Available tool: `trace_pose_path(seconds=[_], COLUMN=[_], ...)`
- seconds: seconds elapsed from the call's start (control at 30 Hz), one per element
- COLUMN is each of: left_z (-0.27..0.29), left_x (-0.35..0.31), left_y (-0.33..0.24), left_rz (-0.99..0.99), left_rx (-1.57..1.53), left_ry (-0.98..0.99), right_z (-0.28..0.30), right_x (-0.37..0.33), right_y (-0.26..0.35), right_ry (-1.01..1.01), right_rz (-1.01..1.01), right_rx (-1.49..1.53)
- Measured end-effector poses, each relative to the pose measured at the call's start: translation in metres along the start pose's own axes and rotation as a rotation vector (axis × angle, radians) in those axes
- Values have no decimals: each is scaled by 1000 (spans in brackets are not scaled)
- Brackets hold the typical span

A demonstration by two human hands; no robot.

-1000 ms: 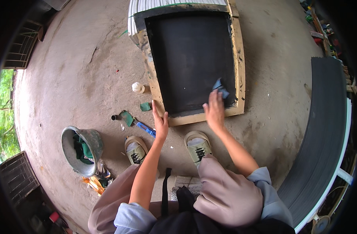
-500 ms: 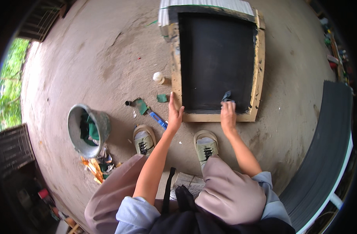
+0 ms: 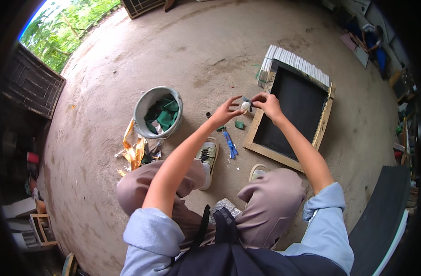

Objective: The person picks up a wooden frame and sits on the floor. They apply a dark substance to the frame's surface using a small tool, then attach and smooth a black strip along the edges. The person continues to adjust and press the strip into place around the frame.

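My right hand (image 3: 269, 106) pinches a small dark scrap of cloth (image 3: 247, 100) above a little bottle with a white top (image 3: 245, 106). On the other side of the bottle, my left hand (image 3: 225, 113) has its thumb and fingers apart, close to it; whether they touch cannot be made out. Under my right forearm lies a wooden frame (image 3: 272, 157) around a flat black panel (image 3: 297, 108). A blue utility knife (image 3: 229, 144) is on the floor near my left shoe, beside a green cloth scrap (image 3: 239, 124) and a small black cap (image 3: 208, 115).
To the left stands a grey bucket (image 3: 139, 120) holding green cloth, with crumpled orange wrapping (image 3: 134, 152) beside it. A ribbed white stack (image 3: 299, 63) adjoins the frame's far end. Dark sheeting (image 3: 380, 207) lies at right. A person (image 3: 375, 43) is at the far right.
My right hand has left the black panel and moved left to the bottle with the cloth scrap. My left hand has let go of the frame's edge. The view has turned left.
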State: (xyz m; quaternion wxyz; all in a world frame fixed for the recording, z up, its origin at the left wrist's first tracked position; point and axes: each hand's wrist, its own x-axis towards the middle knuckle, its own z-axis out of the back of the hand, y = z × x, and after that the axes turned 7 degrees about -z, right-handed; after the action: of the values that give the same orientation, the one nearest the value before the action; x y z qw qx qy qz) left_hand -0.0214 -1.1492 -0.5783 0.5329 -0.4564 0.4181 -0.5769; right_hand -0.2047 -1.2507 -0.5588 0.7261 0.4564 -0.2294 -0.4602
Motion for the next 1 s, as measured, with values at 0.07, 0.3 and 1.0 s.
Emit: trace_pose_path(seconds=[0.07,0.3,1.0], left_z=[19,79,-105], left_x=[4,22,-3], left_y=[-38,-46,138], left_rz=[-89,-172,85], left_rx=[3,695,245], left_ry=[29,202,189], right_z=[3,31,-64], right_x=[0,-17,-69], right_y=[41,54,-180], right_ry=[103,-18,-9], right_rz=[57,79,-327], right_rx=[-20,-277,-319])
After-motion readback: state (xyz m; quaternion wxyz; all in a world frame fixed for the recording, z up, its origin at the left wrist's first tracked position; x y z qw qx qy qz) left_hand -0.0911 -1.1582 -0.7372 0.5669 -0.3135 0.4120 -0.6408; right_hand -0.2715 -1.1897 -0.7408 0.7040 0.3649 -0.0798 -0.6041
